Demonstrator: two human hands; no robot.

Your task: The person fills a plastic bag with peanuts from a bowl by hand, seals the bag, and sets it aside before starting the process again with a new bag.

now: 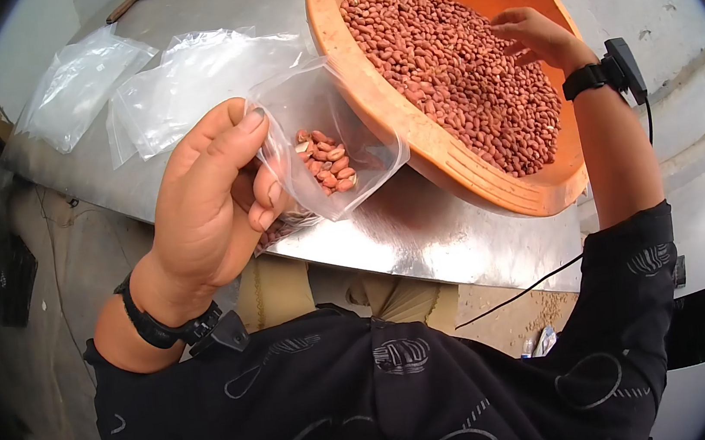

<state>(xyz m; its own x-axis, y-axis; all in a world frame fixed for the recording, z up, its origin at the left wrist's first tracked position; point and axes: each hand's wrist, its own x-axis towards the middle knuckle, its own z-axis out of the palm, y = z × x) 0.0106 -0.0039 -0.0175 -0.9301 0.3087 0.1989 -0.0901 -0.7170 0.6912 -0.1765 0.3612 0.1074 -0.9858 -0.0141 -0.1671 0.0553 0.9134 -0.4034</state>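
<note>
My left hand (215, 192) pinches the rim of a clear plastic bag (371, 153) between thumb and fingers, and the bag's mouth gapes toward me. Some red-skinned peanuts (330, 162) lie inside it. To the right, a large orange basin (475, 193) holds a broad heap of loose peanuts (448, 70). Over the far right part of that heap is my right hand (536, 36), its fingers stretched out and slightly apart with nothing visible in them. Both wrists wear black straps.
Two stacks of flat clear bags, one farther left (80, 81) and one nearer (193, 82), lie on the metal table (406, 231). A wooden-handled tool (124, 7) rests at the back left. A black cable (517, 292) hangs below the table's front edge.
</note>
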